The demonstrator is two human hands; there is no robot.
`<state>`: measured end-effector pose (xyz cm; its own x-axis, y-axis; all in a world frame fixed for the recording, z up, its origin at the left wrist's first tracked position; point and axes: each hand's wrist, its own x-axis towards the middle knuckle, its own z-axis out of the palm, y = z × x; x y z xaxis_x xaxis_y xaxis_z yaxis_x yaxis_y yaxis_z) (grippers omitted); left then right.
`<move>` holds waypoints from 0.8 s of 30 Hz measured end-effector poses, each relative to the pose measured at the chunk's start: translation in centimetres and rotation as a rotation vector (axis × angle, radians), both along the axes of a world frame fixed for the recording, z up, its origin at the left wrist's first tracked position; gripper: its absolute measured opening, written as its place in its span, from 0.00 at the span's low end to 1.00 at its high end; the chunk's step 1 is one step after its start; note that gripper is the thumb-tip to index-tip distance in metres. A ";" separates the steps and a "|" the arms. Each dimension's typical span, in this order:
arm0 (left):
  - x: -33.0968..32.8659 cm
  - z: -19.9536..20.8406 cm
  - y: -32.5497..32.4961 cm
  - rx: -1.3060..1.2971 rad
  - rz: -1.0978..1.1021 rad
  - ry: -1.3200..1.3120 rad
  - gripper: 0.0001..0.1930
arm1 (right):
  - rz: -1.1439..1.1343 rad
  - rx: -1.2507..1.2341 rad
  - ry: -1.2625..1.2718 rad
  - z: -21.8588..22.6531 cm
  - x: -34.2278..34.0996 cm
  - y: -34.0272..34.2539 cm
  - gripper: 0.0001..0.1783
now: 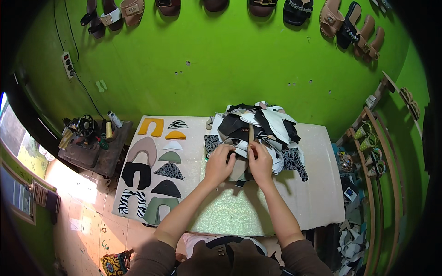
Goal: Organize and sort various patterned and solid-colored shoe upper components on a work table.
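A heaped pile of cut shoe-upper pieces (269, 122) in white, black, beige and patterned material lies on the covered table. Both my hands are at its near side. My left hand (220, 163) is closed, thumb and fingers curled at the pile's edge; what they pinch is hard to make out. Close beside it, my right hand (260, 162) pinches a narrow tan strip (251, 134) that stands up against the pile. Under and between the hands hangs a beige-grey piece (238, 169). A black crackle-patterned piece (294, 161) juts out to the right.
Sorted cut pieces lie in two columns at the table's left, among them a mustard U-shape (151, 127) and a zebra-striped one (132, 203). A sewing machine (85, 129) stands farther left. Sandals (331, 18) hang on the green wall. Scraps (352, 244) heap beside a wooden rack (368, 184) at right.
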<state>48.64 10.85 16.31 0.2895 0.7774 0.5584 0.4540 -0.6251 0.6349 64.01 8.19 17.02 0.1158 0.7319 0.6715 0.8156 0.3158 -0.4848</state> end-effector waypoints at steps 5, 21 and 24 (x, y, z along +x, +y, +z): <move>0.6 0.6 -1.5 -0.312 -0.026 -0.187 0.12 | 0.187 -0.147 0.715 0.2 -2.4 -1.3 0.12; -10.6 -1.0 0.7 -0.483 -0.031 -0.153 0.11 | 0.282 0.057 -0.303 0.5 -8.4 -0.9 0.30; -13.9 -1.3 2.0 -0.438 -0.024 -0.028 0.11 | 0.406 0.002 -0.348 0.3 -11.1 0.9 0.30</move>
